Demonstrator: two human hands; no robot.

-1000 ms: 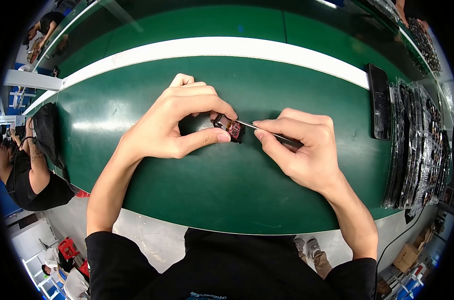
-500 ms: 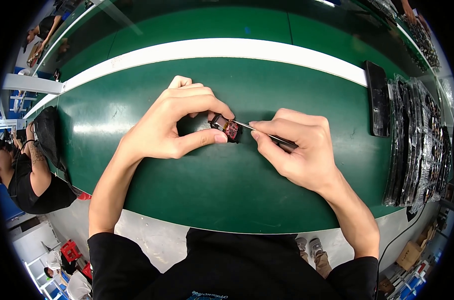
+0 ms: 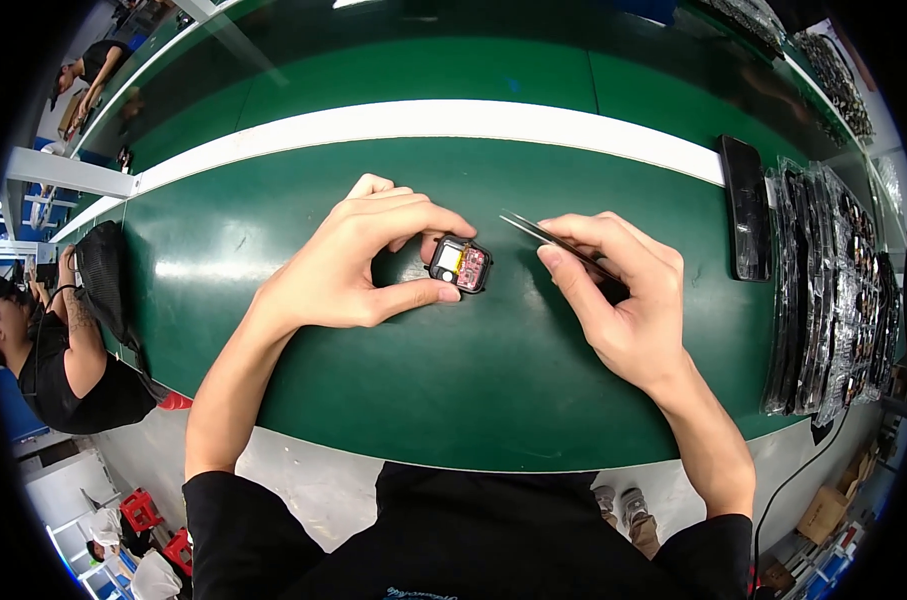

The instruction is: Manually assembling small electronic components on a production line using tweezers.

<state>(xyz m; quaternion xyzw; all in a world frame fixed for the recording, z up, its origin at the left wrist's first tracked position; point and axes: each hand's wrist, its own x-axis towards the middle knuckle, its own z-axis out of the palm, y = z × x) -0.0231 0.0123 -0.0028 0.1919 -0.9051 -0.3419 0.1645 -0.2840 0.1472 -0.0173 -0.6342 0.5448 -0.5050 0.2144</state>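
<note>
Between the thumb and fingers of my left hand (image 3: 373, 255) is a small black square device casing (image 3: 470, 270). Its inside faces up and shows a red circuit board, a silvery white block and a strip of yellow tape. My right hand (image 3: 628, 285) grips a pair of thin metal tweezers (image 3: 525, 224) with a dark handle part. Their two tips point up and left, a little apart, and stand clear of the casing on its right. Both hands are over the green tabletop (image 3: 453, 390).
A black phone-like slab (image 3: 744, 208) lies at the right, beside a stack of clear-wrapped trays (image 3: 828, 290) holding small parts. A white ledge (image 3: 423, 118) crosses behind the work surface. At the far left a person (image 3: 68, 340) sits next to a black mesh bag (image 3: 103, 280).
My right hand has drawn the tweezers away from the casing, to the right, and their tips have spread. The casing is now turned flatter, its inside more fully in view.
</note>
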